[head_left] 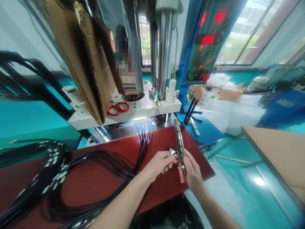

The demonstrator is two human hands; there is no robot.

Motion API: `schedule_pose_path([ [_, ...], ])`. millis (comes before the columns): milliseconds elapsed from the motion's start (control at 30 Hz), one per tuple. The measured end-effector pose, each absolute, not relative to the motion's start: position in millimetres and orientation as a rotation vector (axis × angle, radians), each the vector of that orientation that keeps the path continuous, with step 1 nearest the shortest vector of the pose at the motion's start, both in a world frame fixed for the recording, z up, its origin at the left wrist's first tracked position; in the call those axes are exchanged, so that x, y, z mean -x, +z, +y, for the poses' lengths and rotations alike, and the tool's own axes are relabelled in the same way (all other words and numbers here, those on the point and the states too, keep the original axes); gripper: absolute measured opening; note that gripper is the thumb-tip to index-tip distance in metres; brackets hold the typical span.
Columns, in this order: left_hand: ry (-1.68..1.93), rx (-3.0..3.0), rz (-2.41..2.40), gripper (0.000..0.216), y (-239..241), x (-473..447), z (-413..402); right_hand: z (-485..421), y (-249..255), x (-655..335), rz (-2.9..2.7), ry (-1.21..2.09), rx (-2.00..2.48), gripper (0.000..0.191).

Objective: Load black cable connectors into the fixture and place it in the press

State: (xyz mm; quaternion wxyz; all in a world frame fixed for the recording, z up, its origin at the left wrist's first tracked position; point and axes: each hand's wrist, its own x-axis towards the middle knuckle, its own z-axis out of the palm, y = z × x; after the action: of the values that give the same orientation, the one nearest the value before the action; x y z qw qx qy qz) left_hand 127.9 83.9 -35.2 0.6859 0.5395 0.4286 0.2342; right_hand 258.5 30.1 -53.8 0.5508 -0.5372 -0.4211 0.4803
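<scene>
The person's left hand (159,163) was over the dark red table top (100,178). Its fingers were pressed together and pinched a small shiny silver metal plug (172,153). The plug was just above the red table, near its right edge, and sat between the two hands.

The right hand (192,173) was curled around the bottom part of a long thin grey metal bar with holes (179,143). The bar stood up and leaned a little to the left. Its top pointed at the machine. The silver plug touched the side of the bar, low down. How the plug joined the bar was too blurry to tell.

A big bunch of thin black cables (78,178) lay across the red table on the left. Some of them ran up to the machine, and some curved over to the left hand.

Behind the table stood a white flat machine shelf (133,111). A pair of red-handled scissors (118,108) lay on it. A folded brown cardboard sheet (83,60) leaned on the shelf at the left. A shiny steel round post (164,51) rose from the shelf. To the right of the post was a blue control box with red glowing numbers (205,41).

On the far right lay a heap of clear white plastic bags (228,111) and a flat brown cardboard board (278,156).
</scene>
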Motion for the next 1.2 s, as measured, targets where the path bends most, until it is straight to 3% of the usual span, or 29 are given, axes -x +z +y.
schedule_pose_path([
  [233, 0.632, -1.578, 0.999, 0.014, -39.3, -133.0, 79.7, 32.4, -59.2, -262.3, -1.03, 1.221, 1.258, 0.051],
  [567, 0.689, -1.719, 1.211, 0.019, -37.1, -139.7, 69.3, 34.2, -57.5, -259.6, -1.133, 1.148, 1.393, 0.048],
  [867, 0.948, -1.435, 1.153, 0.01, -35.3, -128.7, 84.8, 31.7, -53.8, -261.1, -1.061, 1.198, 1.281, 0.051],
  [1200, 0.495, -1.151, 0.98, 0.014, -25.2, -130.5, 90.3, 30.3, -59.5, -263.3, -1.071, 1.214, 1.261, 0.048],
])
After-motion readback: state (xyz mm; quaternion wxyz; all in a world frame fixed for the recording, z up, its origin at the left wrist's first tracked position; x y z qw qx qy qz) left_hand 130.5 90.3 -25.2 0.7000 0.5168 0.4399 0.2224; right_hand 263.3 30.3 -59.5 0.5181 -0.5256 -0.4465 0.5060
